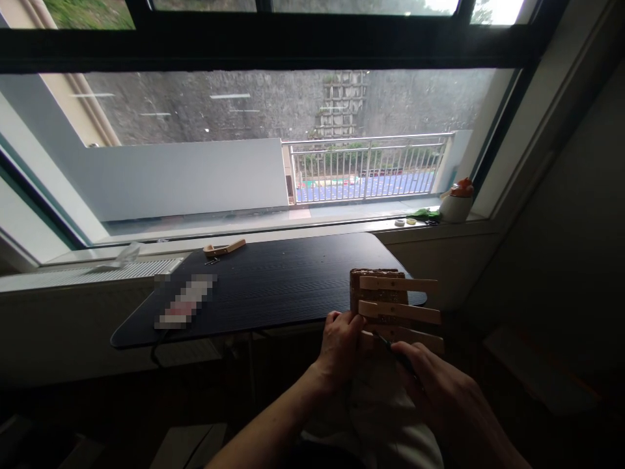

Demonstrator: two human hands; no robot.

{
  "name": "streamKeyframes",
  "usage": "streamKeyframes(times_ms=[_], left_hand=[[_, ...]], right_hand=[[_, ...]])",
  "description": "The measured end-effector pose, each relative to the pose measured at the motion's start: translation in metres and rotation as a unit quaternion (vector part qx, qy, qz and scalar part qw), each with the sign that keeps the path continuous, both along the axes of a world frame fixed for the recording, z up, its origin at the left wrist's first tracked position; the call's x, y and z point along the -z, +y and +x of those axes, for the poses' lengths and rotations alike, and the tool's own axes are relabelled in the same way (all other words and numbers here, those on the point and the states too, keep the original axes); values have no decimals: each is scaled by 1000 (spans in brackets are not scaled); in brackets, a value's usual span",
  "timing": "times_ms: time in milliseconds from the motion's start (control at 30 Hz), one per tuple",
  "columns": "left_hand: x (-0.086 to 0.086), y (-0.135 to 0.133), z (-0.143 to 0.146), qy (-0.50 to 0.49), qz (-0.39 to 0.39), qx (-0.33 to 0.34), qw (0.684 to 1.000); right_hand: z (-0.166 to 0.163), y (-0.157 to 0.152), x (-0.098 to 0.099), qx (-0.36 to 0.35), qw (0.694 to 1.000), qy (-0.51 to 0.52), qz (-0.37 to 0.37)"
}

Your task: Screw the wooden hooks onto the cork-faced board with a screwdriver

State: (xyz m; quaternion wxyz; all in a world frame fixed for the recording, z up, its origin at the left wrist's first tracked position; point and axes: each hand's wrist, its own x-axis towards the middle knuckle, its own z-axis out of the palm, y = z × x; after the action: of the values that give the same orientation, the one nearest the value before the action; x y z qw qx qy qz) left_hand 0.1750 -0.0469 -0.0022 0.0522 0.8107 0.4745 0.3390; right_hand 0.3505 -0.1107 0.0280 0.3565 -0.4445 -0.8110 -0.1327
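A brown block with three pale wooden slats [398, 303] fixed across it sticks out over the near right edge of the black table [273, 286]. My left hand [342, 345] is closed on the block's lower left corner. My right hand [446, 397] is below it, fingers closed round a thin dark tool [398, 355] whose tip touches the lowest slat. Another pale wooden piece [223, 248] and some small dark screws [211, 261] lie at the table's far left.
A blurred flat packet [184, 300] lies on the table's left side. The window sill holds a white pot with an orange top [456, 203], green bits and a clear plastic wrapper [122, 255]. A wall stands close on the right.
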Motion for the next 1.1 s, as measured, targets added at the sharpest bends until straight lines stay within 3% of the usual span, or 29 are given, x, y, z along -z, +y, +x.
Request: streamKeyframes(times_ms=[267,500,667,833,1100], left_hand=[[-3,1,0,12,-13,2,1000],[-1,-1,2,7,1,-12,1000],[-1,0,2,3,-4,-9,1000],[0,1,1,5,-9,-7,1000],[-2,-1,1,10,-12,-7,1000]], right_hand=[[2,7,12,22,999,29,-5],[4,6,7,44,997,55,-16],[4,6,3,-4,999,34,16],[1,7,7,-37,998,51,-2],[5,9,9,27,992,111,-46]])
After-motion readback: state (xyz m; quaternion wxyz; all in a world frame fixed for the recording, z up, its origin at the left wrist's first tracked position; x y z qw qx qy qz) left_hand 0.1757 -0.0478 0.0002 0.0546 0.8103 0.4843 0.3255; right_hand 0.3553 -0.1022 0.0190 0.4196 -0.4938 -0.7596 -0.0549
